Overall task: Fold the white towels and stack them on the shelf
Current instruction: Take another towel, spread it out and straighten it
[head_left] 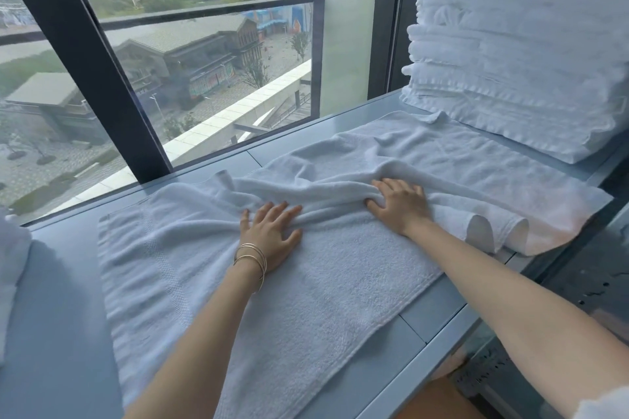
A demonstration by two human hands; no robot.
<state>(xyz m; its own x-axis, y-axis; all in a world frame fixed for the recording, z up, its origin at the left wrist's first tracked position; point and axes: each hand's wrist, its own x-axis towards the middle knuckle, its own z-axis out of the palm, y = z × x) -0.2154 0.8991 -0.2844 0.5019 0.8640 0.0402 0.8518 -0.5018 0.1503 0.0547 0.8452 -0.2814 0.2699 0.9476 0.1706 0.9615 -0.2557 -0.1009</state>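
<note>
Head view, sole view.

Item under work: one white towel [272, 299], lying lengthwise on the grey ledge [61, 316] under the window [204, 78]; it runs from 7 o'clock to 2 o'clock across the frame; its near half lies flat, while its far half is rucked into a ridge through the middle; its right end curls in loose loops over the ledge's front edge at 3 o'clock.

Left hand [269, 238]: centre of frame, palm down on the flat half, fingers straight and spread, holding nothing; judged to be pinning the lower layer so that it does not drag; bangles [252, 258] on that wrist.

Right hand [400, 204]: just to 2 o'clock of the left hand, on the ridge itself; fingers bent with their tips buried in the bunched cloth, so it grips the fabric; judged to be drawing or smoothing the ridge before a fold.

Finished work: stack of folded towels [510, 54] at 2 o'clock, standing on the ledge's far right end with its lowest layers overlapping the working towel's far end; placed within reach, presumably to receive this towel.

Other: a white cloth [10, 265] at 9 o'clock, cut off by the frame; whether it is another towel cannot be told.

Step judged: flattening, fold not yet made.
</note>
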